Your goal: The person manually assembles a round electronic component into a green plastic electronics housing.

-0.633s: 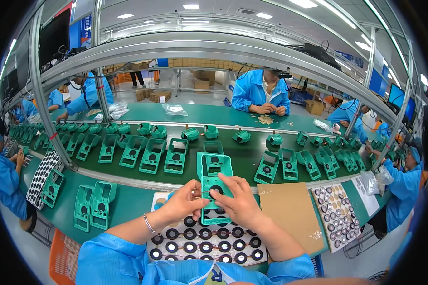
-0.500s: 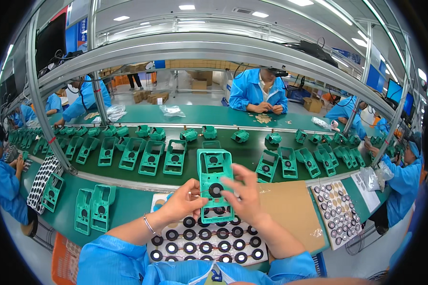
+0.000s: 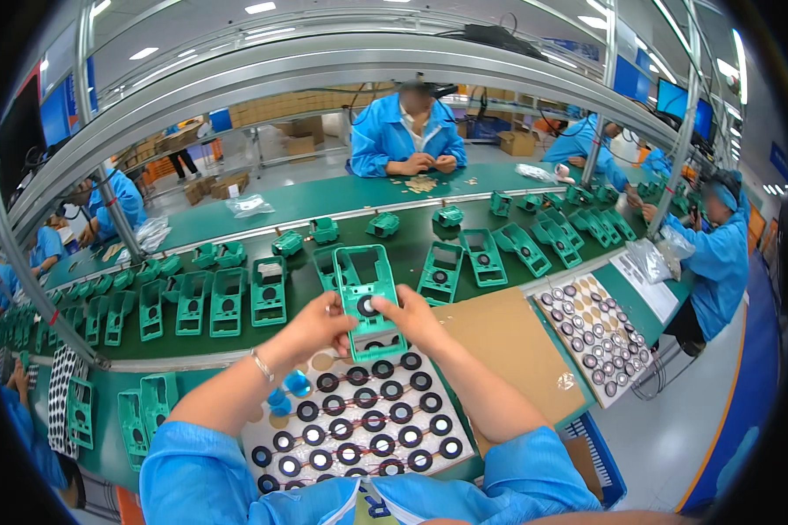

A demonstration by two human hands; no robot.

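Observation:
Above the bench I hold a green plastic housing [image 3: 377, 278] upright, with a round black speaker [image 3: 367, 305] seated in its middle. My left hand [image 3: 317, 325] grips its left edge, fingers closed. On the other side, my right hand [image 3: 409, 318] is closed at the right edge, its thumb pressing at the speaker; its other fingers are partly hidden behind the housing. Below lies a white foam board [image 3: 257, 434] bearing rows of black ring-shaped speakers with red wires. Round blue film pieces [image 3: 297, 382] sit near its upper left.
Green housings [image 3: 268, 293] line the dark green conveyor ahead. More housings [image 3: 156, 398] stand at left. A cardboard sheet [image 3: 503, 341] and a tray of round silver parts [image 3: 591, 350] lie right. Co-workers in blue sit opposite [image 3: 407, 136] and right [image 3: 718, 254]. A metal frame crosses overhead.
My view has turned to the right. My right hand, spread near the speaker before, now closes at the housing's right edge with its thumb at the speaker.

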